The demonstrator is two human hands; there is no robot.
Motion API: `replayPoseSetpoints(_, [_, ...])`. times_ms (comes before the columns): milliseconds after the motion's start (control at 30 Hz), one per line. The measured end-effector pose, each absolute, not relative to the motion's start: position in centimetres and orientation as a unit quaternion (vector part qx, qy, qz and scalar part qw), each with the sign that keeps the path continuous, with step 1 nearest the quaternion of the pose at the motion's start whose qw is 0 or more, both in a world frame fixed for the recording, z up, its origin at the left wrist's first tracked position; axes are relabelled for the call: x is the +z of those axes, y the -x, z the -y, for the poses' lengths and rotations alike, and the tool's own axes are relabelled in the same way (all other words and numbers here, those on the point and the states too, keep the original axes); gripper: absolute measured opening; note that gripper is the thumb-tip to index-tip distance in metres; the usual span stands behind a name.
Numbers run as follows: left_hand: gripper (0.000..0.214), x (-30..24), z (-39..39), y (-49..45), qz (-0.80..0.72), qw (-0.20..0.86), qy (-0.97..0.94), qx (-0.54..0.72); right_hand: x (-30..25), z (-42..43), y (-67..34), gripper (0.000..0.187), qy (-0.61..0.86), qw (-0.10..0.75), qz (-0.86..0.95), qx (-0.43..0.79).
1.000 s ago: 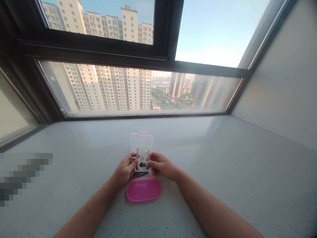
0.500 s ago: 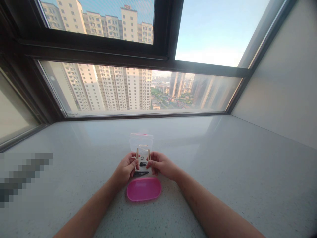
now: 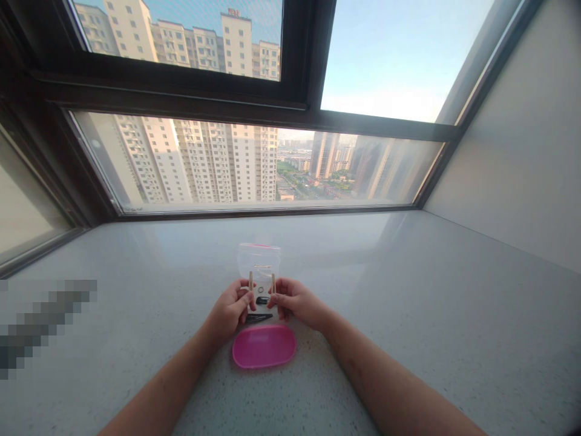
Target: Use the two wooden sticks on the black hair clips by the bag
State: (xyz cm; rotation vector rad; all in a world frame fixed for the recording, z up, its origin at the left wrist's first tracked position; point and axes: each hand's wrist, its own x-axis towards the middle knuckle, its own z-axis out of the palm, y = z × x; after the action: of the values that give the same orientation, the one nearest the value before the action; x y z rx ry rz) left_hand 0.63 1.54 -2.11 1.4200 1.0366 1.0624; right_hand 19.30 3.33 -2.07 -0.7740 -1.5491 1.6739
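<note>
just below the middle of the frame the left hand (image 3: 229, 310) and right hand (image 3: 295, 303) pinch the lower side edges of a clear zip bag (image 3: 259, 266), a light, limp, slippery film best gripped at its edges, above a pink tray (image 3: 264, 346).

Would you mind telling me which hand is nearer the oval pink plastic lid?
Left. The left hand sits just above the oval pink plastic lid; the right hand is slightly farther.
</note>
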Motion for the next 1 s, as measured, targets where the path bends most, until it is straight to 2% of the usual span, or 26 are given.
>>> replayPoseSetpoints(1000, [0.03,-1.69,-1.44,-0.79,-0.444,0.532,-0.569,0.443,-2.22,-3.38,-19.34,0.033,0.298,0.357,0.599,0.651])
